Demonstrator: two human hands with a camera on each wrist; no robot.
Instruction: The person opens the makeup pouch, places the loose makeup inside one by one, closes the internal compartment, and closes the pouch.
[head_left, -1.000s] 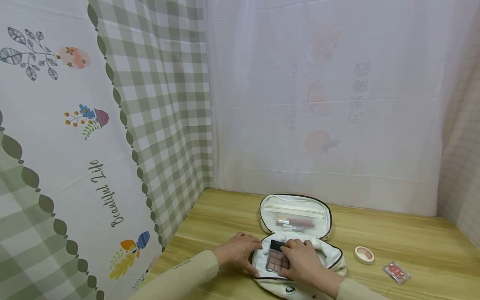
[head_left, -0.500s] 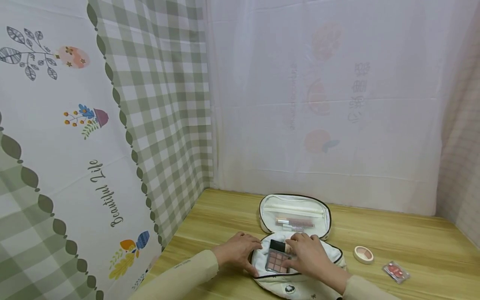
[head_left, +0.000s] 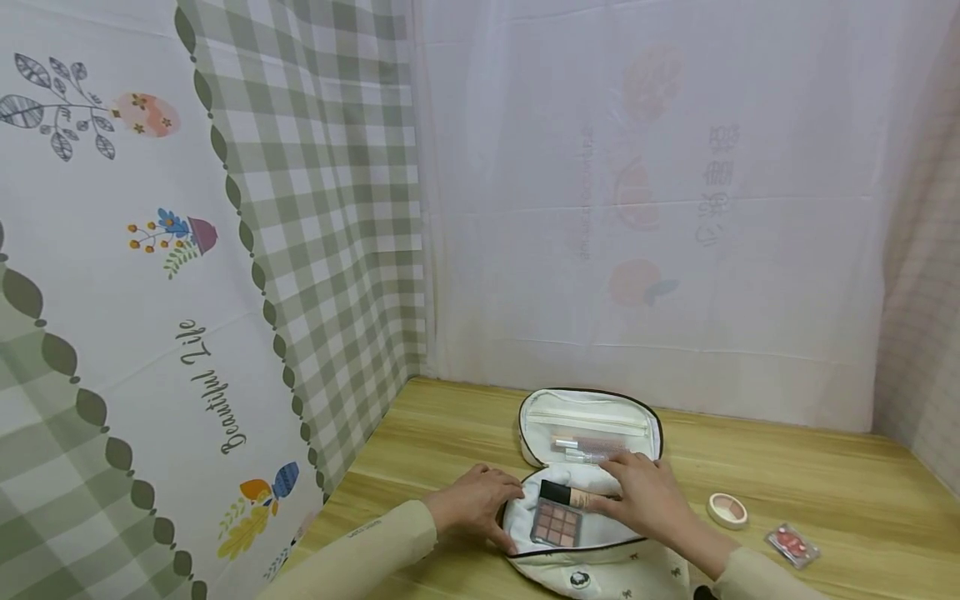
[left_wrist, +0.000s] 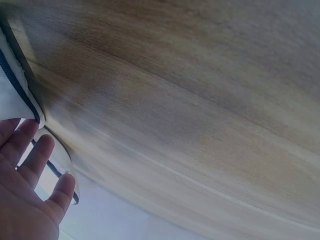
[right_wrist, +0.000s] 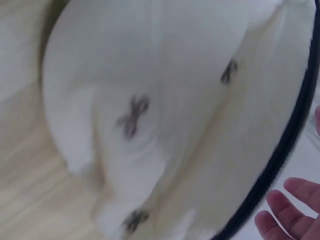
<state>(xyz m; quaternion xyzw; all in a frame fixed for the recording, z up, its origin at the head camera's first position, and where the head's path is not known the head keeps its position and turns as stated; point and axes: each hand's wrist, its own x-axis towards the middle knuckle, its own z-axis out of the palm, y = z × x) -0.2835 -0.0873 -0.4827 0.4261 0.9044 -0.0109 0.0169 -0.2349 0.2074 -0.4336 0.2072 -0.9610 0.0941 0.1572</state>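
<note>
A cream makeup bag (head_left: 615,571) with dark piping lies unzipped on the table. Inside it are an eyeshadow palette (head_left: 556,525) with pink-brown pans and, just behind, a foundation bottle (head_left: 557,492) with a black cap. My left hand (head_left: 480,504) rests at the bag's left rim; the left wrist view shows its fingers (left_wrist: 36,162) extended and spread against the edge. My right hand (head_left: 652,496) hovers over the bag's right side, thumb close to the bottle's pale end. Relaxed, spread fingers (right_wrist: 285,212) appear past the piping in the right wrist view, holding nothing visible.
The bag's lid (head_left: 536,404) stands raised behind, slim cosmetic tubes (head_left: 592,446) in its see-through pocket. On the table's right lie a round compact (head_left: 727,510) and a small clear case (head_left: 792,544) with red contents. A checked cloth (head_left: 337,167) hangs at left.
My right hand has moved off the palette to the right, uncovering the palette and more of the foundation bottle. The left hand has stayed at the rim.
</note>
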